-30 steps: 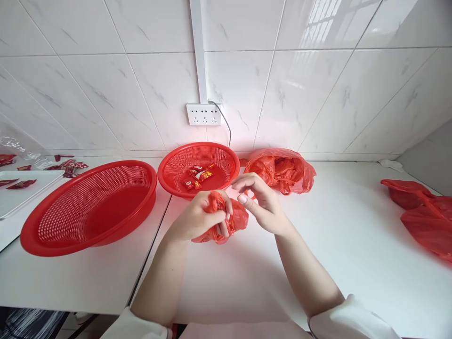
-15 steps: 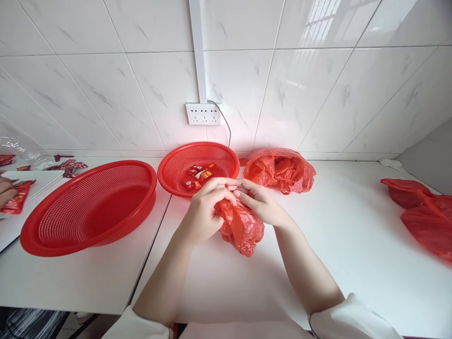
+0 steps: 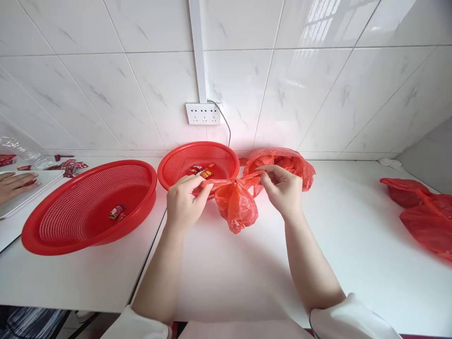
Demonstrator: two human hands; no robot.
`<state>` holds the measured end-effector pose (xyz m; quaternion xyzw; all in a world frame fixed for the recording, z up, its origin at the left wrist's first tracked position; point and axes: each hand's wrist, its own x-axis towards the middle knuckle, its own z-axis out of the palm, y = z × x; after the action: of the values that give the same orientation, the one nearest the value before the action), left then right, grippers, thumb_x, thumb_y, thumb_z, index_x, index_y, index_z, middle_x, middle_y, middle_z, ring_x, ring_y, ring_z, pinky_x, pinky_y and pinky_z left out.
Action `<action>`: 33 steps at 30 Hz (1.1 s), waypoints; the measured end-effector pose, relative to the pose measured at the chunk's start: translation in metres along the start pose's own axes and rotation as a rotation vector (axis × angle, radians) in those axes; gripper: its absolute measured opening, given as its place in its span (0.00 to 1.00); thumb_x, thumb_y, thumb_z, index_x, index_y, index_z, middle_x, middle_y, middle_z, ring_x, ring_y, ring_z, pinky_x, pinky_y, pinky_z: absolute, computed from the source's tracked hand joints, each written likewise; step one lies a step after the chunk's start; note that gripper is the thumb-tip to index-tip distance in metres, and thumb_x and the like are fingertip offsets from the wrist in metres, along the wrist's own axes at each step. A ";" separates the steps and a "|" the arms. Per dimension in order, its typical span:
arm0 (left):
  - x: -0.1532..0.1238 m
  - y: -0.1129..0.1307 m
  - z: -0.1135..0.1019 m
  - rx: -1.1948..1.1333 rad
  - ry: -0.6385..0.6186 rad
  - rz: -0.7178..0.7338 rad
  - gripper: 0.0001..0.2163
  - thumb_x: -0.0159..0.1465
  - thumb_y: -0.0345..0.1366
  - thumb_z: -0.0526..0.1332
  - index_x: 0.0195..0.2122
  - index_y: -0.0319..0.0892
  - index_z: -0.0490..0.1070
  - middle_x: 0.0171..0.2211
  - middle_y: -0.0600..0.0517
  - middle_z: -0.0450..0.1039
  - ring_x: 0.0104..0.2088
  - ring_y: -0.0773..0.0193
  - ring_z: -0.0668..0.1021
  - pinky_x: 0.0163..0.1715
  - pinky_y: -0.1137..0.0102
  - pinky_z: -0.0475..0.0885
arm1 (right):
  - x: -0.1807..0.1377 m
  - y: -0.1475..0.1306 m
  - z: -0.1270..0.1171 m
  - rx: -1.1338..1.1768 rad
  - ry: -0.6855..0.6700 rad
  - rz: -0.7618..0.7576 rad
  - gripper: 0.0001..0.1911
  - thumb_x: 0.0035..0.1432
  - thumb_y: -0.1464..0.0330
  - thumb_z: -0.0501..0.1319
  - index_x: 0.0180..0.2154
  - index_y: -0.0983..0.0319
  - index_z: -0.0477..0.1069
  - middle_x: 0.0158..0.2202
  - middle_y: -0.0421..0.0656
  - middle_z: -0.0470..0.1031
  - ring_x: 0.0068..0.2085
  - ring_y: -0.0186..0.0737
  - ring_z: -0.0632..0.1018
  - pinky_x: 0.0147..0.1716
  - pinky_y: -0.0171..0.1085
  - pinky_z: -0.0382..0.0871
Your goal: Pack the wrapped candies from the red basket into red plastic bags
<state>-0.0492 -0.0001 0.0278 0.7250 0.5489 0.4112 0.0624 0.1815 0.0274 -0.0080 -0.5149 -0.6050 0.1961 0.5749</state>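
A small red plastic bag (image 3: pixel 236 207) hangs between my hands, its neck drawn into a knot and its lower part bulging. What it contains is hidden by the film. My left hand (image 3: pixel 185 200) pinches one handle of the bag between thumb and fingers. The other handle is pinched in my right hand (image 3: pixel 284 188); both handles are stretched out sideways from the knot. Just behind my left hand stands a small red basket (image 3: pixel 173 162) with several small red packets (image 3: pixel 205 173) in it. Behind my right hand lies a crumpled red plastic bag (image 3: pixel 261 157).
A large red basket (image 3: pixel 63 221) stands on the left, with small packets (image 3: pixel 116 212) inside. A co-worker's hand (image 3: pixel 16 186) lies over a white tray (image 3: pixel 38 195) at far left. Another red bag (image 3: pixel 423 214) lies on the right. A power socket (image 3: pixel 203 114) is on the tiled wall.
My hands have moved apart, pulling the bag's handles out to either side around a knot. Small packets now lie in the large basket. The co-worker's hand has come forward over the tray.
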 end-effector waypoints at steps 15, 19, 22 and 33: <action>0.002 -0.015 0.002 0.022 -0.579 -0.157 0.15 0.62 0.45 0.54 0.23 0.44 0.71 0.24 0.53 0.73 0.23 0.63 0.72 0.22 0.71 0.57 | 0.019 0.048 -0.102 -0.287 -0.123 0.344 0.12 0.53 0.69 0.57 0.36 0.62 0.78 0.27 0.44 0.79 0.29 0.42 0.80 0.31 0.41 0.76; -0.001 -0.016 0.012 0.071 -0.704 -0.139 0.11 0.61 0.45 0.56 0.29 0.46 0.73 0.26 0.53 0.75 0.24 0.62 0.74 0.23 0.71 0.57 | 0.013 0.045 -0.104 -0.556 -0.392 0.235 0.16 0.56 0.66 0.57 0.46 0.55 0.75 0.43 0.45 0.79 0.44 0.51 0.79 0.40 0.50 0.73; -0.004 -0.016 0.011 0.084 -0.685 -0.190 0.13 0.58 0.46 0.60 0.42 0.49 0.73 0.28 0.54 0.75 0.28 0.61 0.76 0.24 0.72 0.60 | 0.002 0.031 -0.084 -0.725 -0.390 0.105 0.23 0.58 0.61 0.58 0.56 0.56 0.68 0.53 0.49 0.73 0.53 0.58 0.72 0.47 0.58 0.67; -0.010 -0.016 0.002 0.113 -0.874 -0.230 0.23 0.62 0.54 0.53 0.53 0.49 0.68 0.36 0.51 0.76 0.36 0.58 0.77 0.32 0.69 0.66 | -0.038 0.037 -0.043 -0.884 -0.710 0.068 0.21 0.52 0.78 0.51 0.45 0.57 0.69 0.36 0.43 0.75 0.35 0.40 0.75 0.30 0.35 0.60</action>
<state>-0.0605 -0.0022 0.0129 0.7670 0.5696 0.0263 0.2941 0.2278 -0.0053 -0.0465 -0.6282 -0.7688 0.1035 0.0592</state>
